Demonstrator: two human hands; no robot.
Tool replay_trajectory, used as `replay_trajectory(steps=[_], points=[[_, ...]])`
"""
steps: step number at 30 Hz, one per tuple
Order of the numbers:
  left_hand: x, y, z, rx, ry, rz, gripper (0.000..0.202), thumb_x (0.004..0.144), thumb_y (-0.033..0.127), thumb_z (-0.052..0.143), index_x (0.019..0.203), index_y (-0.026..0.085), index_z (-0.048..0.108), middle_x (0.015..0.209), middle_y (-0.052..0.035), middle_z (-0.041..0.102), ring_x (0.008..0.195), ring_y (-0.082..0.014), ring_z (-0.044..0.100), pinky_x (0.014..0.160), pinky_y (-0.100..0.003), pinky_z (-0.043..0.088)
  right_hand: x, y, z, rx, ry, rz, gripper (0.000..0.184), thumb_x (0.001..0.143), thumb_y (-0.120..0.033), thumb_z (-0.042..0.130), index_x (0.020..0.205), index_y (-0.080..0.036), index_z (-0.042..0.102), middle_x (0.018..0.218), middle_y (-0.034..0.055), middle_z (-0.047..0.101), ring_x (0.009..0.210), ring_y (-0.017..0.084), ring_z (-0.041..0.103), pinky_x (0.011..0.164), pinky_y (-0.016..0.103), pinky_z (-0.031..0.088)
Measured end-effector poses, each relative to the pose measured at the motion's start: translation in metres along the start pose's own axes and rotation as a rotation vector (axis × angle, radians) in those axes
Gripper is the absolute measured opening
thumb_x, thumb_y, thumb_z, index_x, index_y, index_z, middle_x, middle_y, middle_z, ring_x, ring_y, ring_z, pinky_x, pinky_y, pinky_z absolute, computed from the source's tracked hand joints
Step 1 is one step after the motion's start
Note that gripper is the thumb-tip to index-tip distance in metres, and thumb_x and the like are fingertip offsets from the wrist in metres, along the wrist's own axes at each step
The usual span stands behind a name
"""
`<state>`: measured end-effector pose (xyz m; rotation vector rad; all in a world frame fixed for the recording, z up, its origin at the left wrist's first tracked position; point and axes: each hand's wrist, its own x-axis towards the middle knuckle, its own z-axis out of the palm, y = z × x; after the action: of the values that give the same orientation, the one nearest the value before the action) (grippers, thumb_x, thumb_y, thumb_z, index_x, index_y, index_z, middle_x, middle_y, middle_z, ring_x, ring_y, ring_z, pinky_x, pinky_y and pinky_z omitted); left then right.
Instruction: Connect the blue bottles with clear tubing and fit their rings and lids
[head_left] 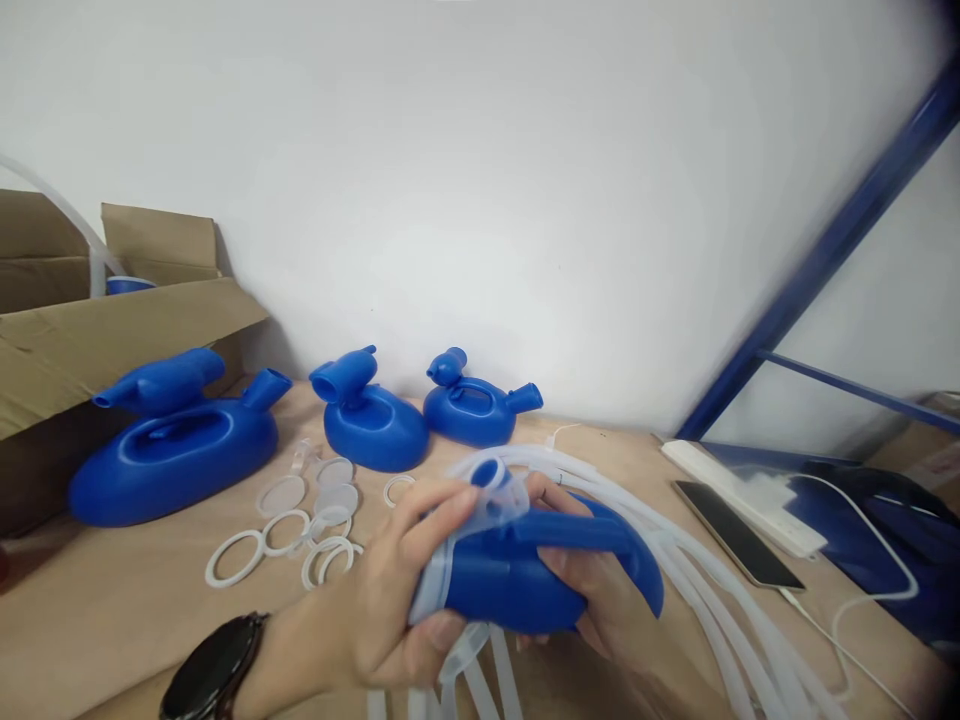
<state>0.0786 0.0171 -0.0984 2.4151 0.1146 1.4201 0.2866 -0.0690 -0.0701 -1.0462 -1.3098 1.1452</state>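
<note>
A blue plastic urinal bottle (510,580) is held up in front of me between both hands, tilted on its side. My left hand (412,575) is closed around its left end, with fingers and thumb on a translucent cap (431,590). A clear strap piece (504,502) lies around the small blue spout (489,472). Through the handle and around the body, my right hand (600,590) grips the bottle; its fingertips are partly hidden. Below the bottle hang translucent tubes (480,680), out of focus.
Several white rings (234,558) and clear caps (281,495) lie left of my hands. Blue bottles (375,430) stand along the wall beside a cardboard box (112,330). Coiled clear tubing (697,590), a phone (739,535) and a white power strip (750,500) lie right.
</note>
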Motion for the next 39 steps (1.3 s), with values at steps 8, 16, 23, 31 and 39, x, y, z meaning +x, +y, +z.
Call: replay_trajectory(steps=[8,16,23,31,39], points=[[0.036,-0.001,-0.032,0.135,-0.265,-0.207,0.053,0.102,0.039,0.051,0.154,0.033,0.048,0.133,-0.0062,0.070,0.113,-0.0263,0.070,0.098,-0.038,0.056,0.008,0.014,-0.002,-0.144,0.170,0.122,0.065,0.082,-0.074,0.071,0.129,-0.031,0.062,0.123,0.0075,0.074,0.125,0.034,0.066,0.106,0.051,0.055],[0.035,0.007,-0.026,0.294,-0.146,-0.052,0.040,0.092,0.030,0.063,0.131,0.027,0.059,0.110,-0.0054,0.077,0.091,-0.0223,0.076,0.076,-0.030,0.061,0.007,0.005,-0.008,-0.357,0.294,-0.381,0.046,0.086,-0.047,0.083,0.122,-0.034,0.059,0.109,0.0023,0.070,0.105,0.022,0.069,0.093,0.036,0.059],[0.027,0.021,-0.017,0.503,-0.114,0.174,0.031,0.093,0.023,0.058,0.123,0.018,0.064,0.105,-0.0123,0.073,0.084,-0.0222,0.075,0.066,-0.030,0.062,-0.010,-0.020,0.006,-0.504,0.173,-0.207,0.029,0.110,-0.045,0.045,0.125,-0.031,0.066,0.110,0.0008,0.070,0.100,0.017,0.066,0.093,0.028,0.054],[0.029,0.027,-0.020,0.690,-0.063,0.340,0.026,0.092,0.021,0.056,0.116,0.016,0.066,0.101,-0.0125,0.071,0.088,-0.0240,0.071,0.061,-0.031,0.059,-0.005,-0.022,0.010,-0.492,0.020,-0.290,0.019,0.110,-0.030,0.048,0.110,-0.026,0.067,0.102,-0.0021,0.073,0.094,0.013,0.068,0.087,0.023,0.052],[0.027,0.036,-0.020,0.813,-0.144,0.356,0.029,0.093,0.025,0.055,0.119,0.018,0.066,0.102,-0.0109,0.077,0.087,-0.0273,0.074,0.049,-0.032,0.046,-0.015,-0.011,0.018,-0.661,0.163,-0.451,0.025,0.107,-0.020,0.043,0.131,-0.028,0.047,0.082,-0.0058,0.061,0.066,0.012,0.060,0.064,0.022,0.050]])
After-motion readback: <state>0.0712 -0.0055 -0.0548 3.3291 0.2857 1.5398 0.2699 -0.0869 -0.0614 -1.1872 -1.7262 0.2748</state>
